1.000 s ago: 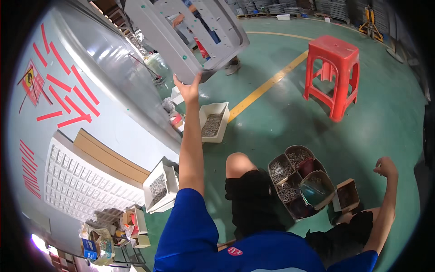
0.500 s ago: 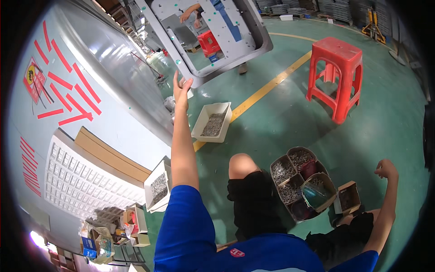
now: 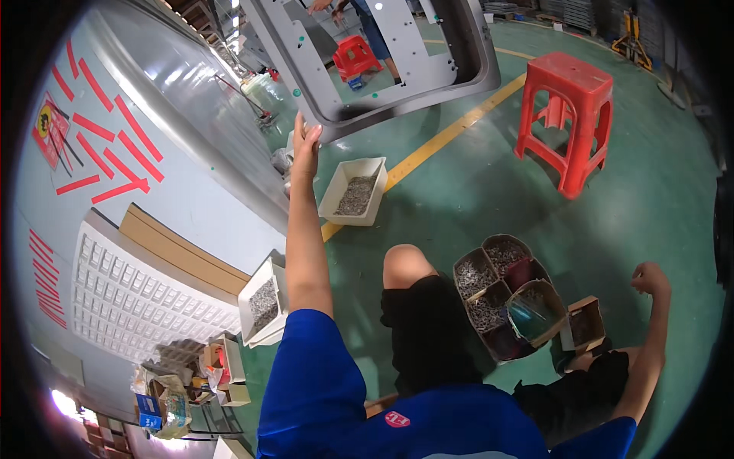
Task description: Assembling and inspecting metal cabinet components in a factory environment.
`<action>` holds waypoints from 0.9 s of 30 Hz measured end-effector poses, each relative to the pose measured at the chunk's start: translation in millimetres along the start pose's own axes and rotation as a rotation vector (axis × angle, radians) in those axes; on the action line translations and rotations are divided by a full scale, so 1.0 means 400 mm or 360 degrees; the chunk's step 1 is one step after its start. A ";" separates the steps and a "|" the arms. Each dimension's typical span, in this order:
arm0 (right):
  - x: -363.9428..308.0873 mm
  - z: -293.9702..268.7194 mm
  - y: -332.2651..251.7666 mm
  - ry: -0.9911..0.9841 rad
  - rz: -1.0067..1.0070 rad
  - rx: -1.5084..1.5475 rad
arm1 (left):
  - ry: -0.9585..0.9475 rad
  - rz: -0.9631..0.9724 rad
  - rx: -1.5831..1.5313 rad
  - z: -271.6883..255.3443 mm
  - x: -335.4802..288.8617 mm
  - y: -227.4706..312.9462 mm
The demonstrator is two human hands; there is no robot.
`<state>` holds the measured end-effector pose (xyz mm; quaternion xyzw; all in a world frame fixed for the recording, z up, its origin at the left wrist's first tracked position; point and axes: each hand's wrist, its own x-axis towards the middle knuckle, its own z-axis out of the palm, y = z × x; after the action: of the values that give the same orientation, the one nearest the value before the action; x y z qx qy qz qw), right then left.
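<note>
My left hand [image 3: 307,150], arm stretched out ahead, grips the lower left corner of a large grey metal panel [image 3: 419,67]. This panel is frame-like, with rounded corners, rectangular cut-outs, a raised rim and small green-marked holes. It is tilted, and its top runs out of the picture. At the far right, my right hand [image 3: 651,279] hangs in the air with curled fingers; whether anything is in them I cannot make out. Nearest to it are a small open cardboard box [image 3: 585,325] and a divided container [image 3: 506,289] of small metal parts.
A red plastic stool [image 3: 569,80] stands ahead on the right. White bins of small metal parts sit on the floor: one bin [image 3: 373,164] by the yellow line, another bin [image 3: 246,314] beside the wall. Through the panel's openings another person [image 3: 375,34] and a second red stool [image 3: 356,55] show.
The panel has swung, its right edge moving rightward, while my left hand keeps hold of its corner. My right hand stays nearly in place, and the view has shifted slightly.
</note>
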<state>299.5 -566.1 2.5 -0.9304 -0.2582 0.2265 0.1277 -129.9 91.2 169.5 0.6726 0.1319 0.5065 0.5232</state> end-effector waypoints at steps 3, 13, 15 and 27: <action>-0.007 -0.006 -0.010 -0.0015 0.0023 0.0005 | -0.0058 0.0039 -0.0015 0.009 0.010 -0.011; -0.011 -0.010 -0.013 -0.0066 0.0022 -0.0027 | -0.0207 0.0105 0.0123 0.101 -0.012 0.034; -0.009 -0.009 -0.015 -0.0066 -0.0003 -0.0053 | -0.0237 0.0169 0.0097 0.110 -0.011 0.033; -0.038 -0.017 -0.031 -0.0104 0.0010 -0.0075 | -0.0097 0.0255 0.0044 0.172 -0.017 0.019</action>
<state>285.9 -564.9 18.2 -0.9261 -0.2646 0.2511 0.0966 -79.5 43.9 176.3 0.7033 0.0687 0.5241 0.4754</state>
